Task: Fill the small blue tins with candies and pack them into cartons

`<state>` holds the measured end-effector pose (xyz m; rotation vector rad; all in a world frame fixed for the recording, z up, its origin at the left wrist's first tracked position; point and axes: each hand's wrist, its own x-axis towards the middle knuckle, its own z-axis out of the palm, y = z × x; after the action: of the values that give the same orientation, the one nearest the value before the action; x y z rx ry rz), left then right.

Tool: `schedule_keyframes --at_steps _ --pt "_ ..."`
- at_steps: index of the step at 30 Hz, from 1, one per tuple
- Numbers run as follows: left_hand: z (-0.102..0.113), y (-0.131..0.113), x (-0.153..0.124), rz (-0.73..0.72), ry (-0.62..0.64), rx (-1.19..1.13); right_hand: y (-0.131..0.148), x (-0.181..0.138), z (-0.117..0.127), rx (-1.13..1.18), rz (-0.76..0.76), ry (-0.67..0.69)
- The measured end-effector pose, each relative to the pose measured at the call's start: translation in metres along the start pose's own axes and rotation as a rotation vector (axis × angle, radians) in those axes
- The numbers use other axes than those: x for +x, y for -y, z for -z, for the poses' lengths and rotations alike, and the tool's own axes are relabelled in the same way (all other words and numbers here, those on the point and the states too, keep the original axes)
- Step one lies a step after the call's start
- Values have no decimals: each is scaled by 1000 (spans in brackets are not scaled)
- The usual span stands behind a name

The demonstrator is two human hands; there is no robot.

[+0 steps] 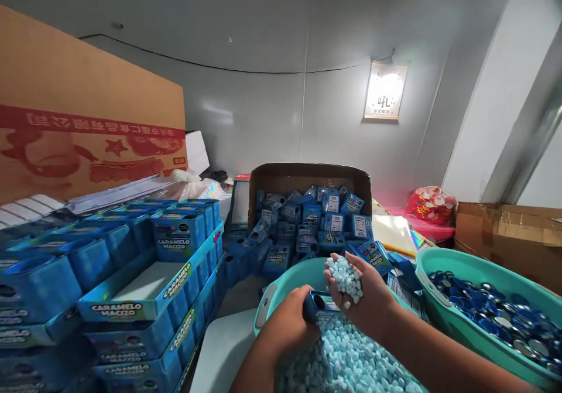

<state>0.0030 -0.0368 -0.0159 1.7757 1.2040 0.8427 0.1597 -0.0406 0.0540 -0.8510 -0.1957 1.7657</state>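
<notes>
My left hand (pixel 295 317) is closed around a small blue candy tin (pixel 324 301), held tilted over the basin with its opening toward my right hand. My right hand (pixel 360 296) is palm up and cupped, holding a heap of pale blue candies (pixel 346 277) just above and beside the tin. One candy (pixel 347 304) is at the lower edge of that palm. Beneath both hands is a turquoise basin (pixel 281 290) full of loose pale blue candies (pixel 357 358). The inside of the tin is hidden.
Stacked blue display trays (pixel 162 308) with tins stand at left, below a large carton (pixel 92 100). Behind the basin, a tipped cardboard box (pixel 309 171) spills many blue tins (pixel 311 214). At right, another turquoise basin (pixel 439 299) holds round metal lids (pixel 500 311), beside a brown box (pixel 504 229).
</notes>
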Motion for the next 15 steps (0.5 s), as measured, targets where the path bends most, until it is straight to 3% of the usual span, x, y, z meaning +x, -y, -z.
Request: schedule_keyframes --at_steps 3,9,15 --pt "-2 1 -1 -7 55 76 0 9 -11 9 56 36" --pt "-3 13 4 -100 26 15 -5 27 -17 50 68 89" --pt "1 1 -2 -45 104 14 -7 30 -10 43 114 58"
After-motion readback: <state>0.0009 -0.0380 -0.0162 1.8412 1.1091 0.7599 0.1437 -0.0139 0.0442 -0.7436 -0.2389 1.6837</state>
